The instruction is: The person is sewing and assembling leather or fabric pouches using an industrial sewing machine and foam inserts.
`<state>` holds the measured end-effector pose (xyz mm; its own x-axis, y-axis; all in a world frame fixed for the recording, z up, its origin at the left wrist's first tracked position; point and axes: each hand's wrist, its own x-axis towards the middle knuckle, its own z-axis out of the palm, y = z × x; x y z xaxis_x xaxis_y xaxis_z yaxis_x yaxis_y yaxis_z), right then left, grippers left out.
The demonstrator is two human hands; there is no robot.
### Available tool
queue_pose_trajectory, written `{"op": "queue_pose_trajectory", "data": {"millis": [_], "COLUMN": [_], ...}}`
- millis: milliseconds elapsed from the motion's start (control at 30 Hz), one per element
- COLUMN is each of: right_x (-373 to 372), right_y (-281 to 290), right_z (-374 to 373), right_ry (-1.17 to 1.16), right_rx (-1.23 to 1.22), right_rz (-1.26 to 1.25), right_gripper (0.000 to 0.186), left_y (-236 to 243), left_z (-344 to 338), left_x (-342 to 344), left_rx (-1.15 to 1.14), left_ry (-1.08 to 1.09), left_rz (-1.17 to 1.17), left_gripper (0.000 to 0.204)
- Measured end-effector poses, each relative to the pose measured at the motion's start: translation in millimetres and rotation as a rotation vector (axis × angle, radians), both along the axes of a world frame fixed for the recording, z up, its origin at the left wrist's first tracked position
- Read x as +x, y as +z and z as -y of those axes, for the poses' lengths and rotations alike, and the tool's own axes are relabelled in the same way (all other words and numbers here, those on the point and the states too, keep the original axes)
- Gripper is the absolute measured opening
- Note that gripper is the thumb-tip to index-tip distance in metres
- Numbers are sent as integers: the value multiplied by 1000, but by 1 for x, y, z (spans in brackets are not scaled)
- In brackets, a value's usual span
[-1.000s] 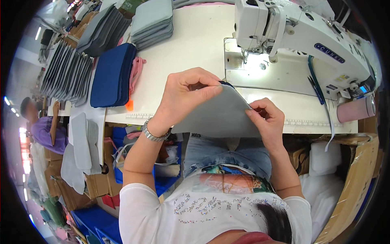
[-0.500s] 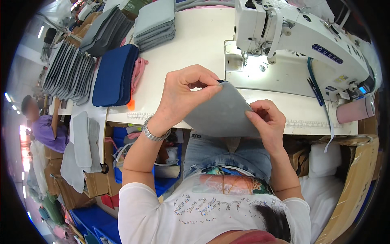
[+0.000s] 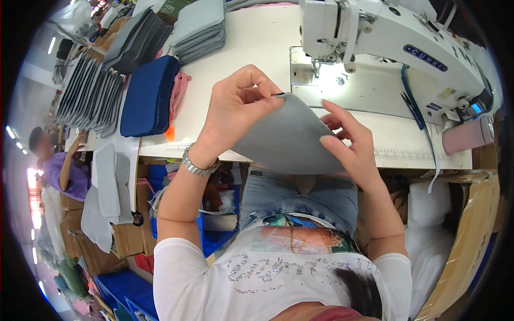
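Observation:
A smooth grey panel of fabric [image 3: 289, 139] hangs over the table's front edge, above my lap. My left hand [image 3: 241, 107] pinches its upper corner between thumb and fingers, where a small black bit shows at the fingertips. Beside the panel's right edge is my right hand [image 3: 350, 142], its index finger raised and spread from the thumb. The right thumb tip lies over the grey surface, close to that edge. Beyond the panel stands a white sewing machine [image 3: 385, 32], its lamp lighting the needle area. The panel's underside is hidden.
On the left lie a navy blue stack [image 3: 149, 96], pink cloth [image 3: 179, 93], and grey panel stacks [image 3: 198, 32]. Dark scissors [image 3: 413, 111] and a pink tumbler [image 3: 467, 136] are at right. Below stands an open carton [image 3: 466, 230]. A person in purple [image 3: 72, 171] is far left.
My right index finger has lifted and spread away from the thumb, which was pinching the panel's edge. My left hand and the panel's corner have shifted slightly up and left.

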<state>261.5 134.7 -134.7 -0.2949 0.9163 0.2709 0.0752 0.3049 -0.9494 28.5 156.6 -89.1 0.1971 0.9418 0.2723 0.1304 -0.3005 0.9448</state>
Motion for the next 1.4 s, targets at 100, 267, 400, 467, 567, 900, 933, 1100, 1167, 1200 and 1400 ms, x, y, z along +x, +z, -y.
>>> {"op": "queue_pose_trajectory", "data": {"millis": [100, 267, 400, 467, 567, 900, 933, 1100, 1167, 1200, 1400], "right_x": [-1, -10, 1, 5, 10, 11, 11, 9, 9, 11, 12], "right_y": [-4, -2, -6, -5, -5, -48, -50, -52, -56, -59, -63], "right_z": [-13, -1, -18, -25, -31, -77, -79, -89, -93, -97, -102], "right_ry": [118, -68, -13, 38, 22, 268, 312, 254, 229, 192, 150], "right_rx": [-58, -64, 535, 749, 1002, 1023, 980, 1001, 997, 994, 835], "right_rz": [108, -64, 203, 293, 520, 862, 889, 863, 822, 834, 870], "right_gripper": [40, 24, 29, 31, 34, 23, 22, 22, 22, 22, 19], "left_y": [1, 8, 9, 5, -14, -107, -112, -112, -108, -106, -98], "left_z": [-3, -16, -29, -39, -57, -111, -115, -125, -130, -135, -146], "left_x": [4, 0, -3, 0, 7, 48, 48, 44, 48, 49, 52], "left_rx": [53, 116, 93, 74, 21, 587, 515, 236, 88, 81, 104], "left_ry": [-21, 40, -16, -38, -114, -43, -35, 27, 55, 53, 80], "left_rz": [-32, -61, -94, -103, -68, -538, -531, -481, -499, -498, -434], "left_gripper": [14, 14, 14, 14, 13, 8, 8, 12, 8, 8, 13]}}
